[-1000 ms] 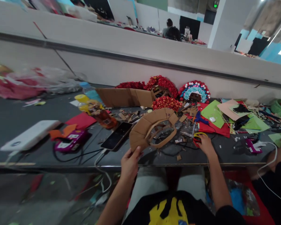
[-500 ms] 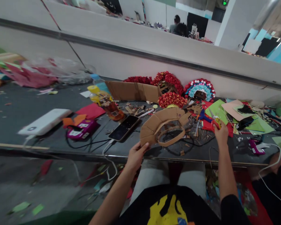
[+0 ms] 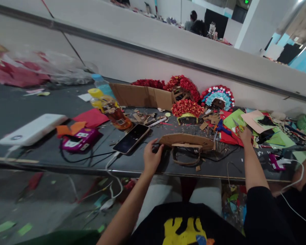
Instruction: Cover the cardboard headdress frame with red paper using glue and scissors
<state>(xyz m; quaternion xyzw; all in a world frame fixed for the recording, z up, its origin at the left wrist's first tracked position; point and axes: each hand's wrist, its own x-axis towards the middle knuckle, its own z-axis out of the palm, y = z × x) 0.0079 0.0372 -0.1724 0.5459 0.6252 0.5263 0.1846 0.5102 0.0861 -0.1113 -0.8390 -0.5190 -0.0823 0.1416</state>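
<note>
A brown cardboard headband with a wide curved brim point(image 3: 188, 139) rests near the table's front edge, its brim seen almost edge-on. My left hand point(image 3: 151, 158) is at the brim's left end, thumb and fingers apart, with dark tabletop showing between them. Over the coloured paper at right, my right hand point(image 3: 245, 136) is closed around the handles of the scissors point(image 3: 237, 126), blades pointing away. Beside them lies a blue glue gun point(image 3: 221, 126) on red paper. Behind the headband sits a headdress covered with red flowers point(image 3: 187, 108).
A phone point(image 3: 131, 139), an amber drink bottle point(image 3: 117, 115), a purple device point(image 3: 81, 139) and a white power bank point(image 3: 33, 129) are at left. Cardboard scraps litter the tabletop. A cardboard strip point(image 3: 140, 95) stands behind. Another person's arm point(image 3: 304, 168) is at far right.
The headband has gone down to the table and tipped from facing me to nearly edge-on. My left hand's fingers have parted from it. My right hand has moved right and away with the scissors.
</note>
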